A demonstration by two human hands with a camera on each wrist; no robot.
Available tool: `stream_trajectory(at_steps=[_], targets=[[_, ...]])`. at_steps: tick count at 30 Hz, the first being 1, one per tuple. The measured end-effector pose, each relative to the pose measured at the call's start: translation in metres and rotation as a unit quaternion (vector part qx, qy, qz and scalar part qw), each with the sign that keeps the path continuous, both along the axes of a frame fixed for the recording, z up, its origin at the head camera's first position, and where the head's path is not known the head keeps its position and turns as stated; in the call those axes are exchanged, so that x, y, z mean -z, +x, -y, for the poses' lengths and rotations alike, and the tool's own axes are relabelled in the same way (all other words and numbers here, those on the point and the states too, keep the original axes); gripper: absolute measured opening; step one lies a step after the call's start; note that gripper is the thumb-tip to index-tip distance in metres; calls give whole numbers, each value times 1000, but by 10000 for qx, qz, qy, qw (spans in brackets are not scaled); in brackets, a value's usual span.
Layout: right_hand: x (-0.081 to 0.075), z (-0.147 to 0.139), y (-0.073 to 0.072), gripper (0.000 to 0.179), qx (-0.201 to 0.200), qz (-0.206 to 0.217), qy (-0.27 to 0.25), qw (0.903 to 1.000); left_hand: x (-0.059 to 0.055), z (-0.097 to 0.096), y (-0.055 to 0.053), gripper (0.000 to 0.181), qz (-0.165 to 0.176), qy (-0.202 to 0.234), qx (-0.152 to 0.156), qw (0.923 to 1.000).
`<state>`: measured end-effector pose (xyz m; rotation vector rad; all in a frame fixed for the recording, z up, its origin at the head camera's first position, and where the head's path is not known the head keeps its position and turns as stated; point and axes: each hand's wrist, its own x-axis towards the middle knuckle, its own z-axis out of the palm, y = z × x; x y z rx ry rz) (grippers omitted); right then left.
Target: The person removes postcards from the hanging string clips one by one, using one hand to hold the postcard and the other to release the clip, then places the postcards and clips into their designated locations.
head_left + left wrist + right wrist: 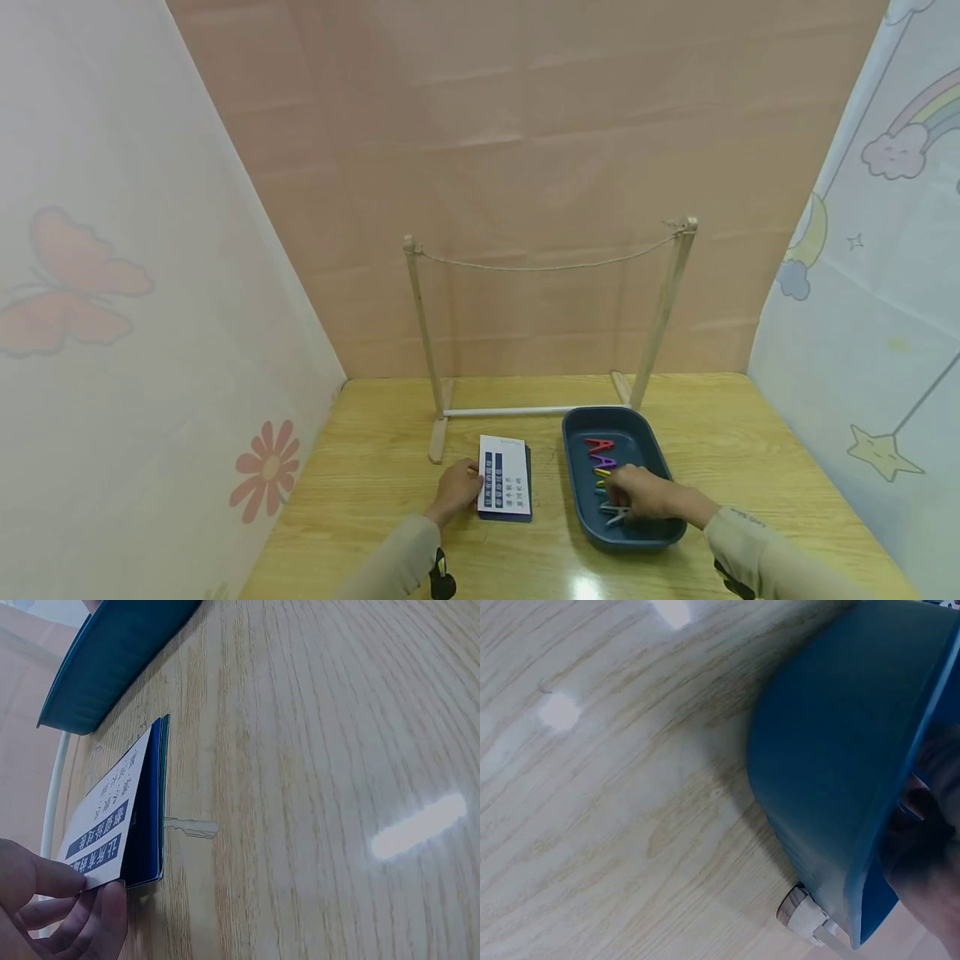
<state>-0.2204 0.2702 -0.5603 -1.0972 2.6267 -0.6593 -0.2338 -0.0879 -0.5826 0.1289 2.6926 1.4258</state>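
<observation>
My left hand (455,490) pinches the left edge of a white card (513,475) printed with characters. In the left wrist view, thumb and fingers lift that card's edge off a dark blue card (145,825) lying beneath. My right hand (641,492) reaches down into a dark blue tray (678,531), fingers bent among plastic clips. A red clip (600,445), a purple clip (603,461) and a yellow clip (602,472) show beyond the fingers, and a grey clip (617,511) nearer me. The tray wall hides the fingertips in the right wrist view; I cannot tell whether they hold a clip.
Behind the tray and cards stands a wooden frame, its left post (425,329) and right post (663,317) joined by a sagging string (540,269) and a low white rod (517,411). Patterned cloth walls (885,333) enclose the wooden table (360,467).
</observation>
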Motion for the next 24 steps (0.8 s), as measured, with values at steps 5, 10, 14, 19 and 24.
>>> stream_trajectory(at_steps=[5,10,14,19,24], targets=[[4,0,0,33,0,-72,-64,10000,6,-1,-1,16,-4,52,-34,10000],[5,2,0,35,41,-121,21,9999,8,-2,2,16,13,42,-32,10000],[0,6,1,36,75,-28,143,9999,4,-3,6,15,-141,-138,-70,9998],[-5,7,1,34,14,56,94,9999,10,-4,6,14,-379,-583,-175,9974],[-7,5,-2,25,-70,-451,-190,9988,15,1,6,16,-633,-895,-171,9938]])
